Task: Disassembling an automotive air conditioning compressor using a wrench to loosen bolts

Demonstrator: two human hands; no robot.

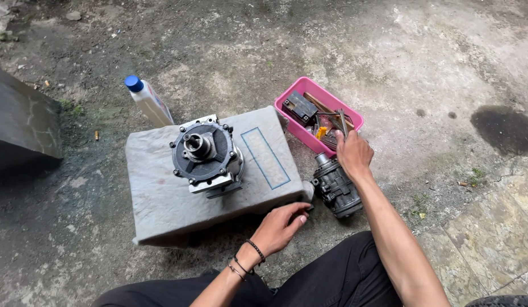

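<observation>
— What's biggest in front of you, and where does everything sit?

— Take the cloth-covered block on the concrete floor as your landmark. The round black-faced machine part stands on top of it, shaft end facing up. Behind the block's far left corner leans a white bottle with a blue cap. Off the block's far right corner lies the pink tray of tools, and just beside the block's near right corner lies a dark ribbed cylinder part, on its side on the floor.

— And your hands?

— Your right hand is stretched out past the block's right side, over the tray's near edge. Its fingers are curled closed around thin metal tools that stick up out of the tray. Your left hand rests at the block's near right corner, fingers loosely bent and half open, tips touching the cloth edge there; you grip nothing with it. Dark bracelets ring that wrist.
</observation>
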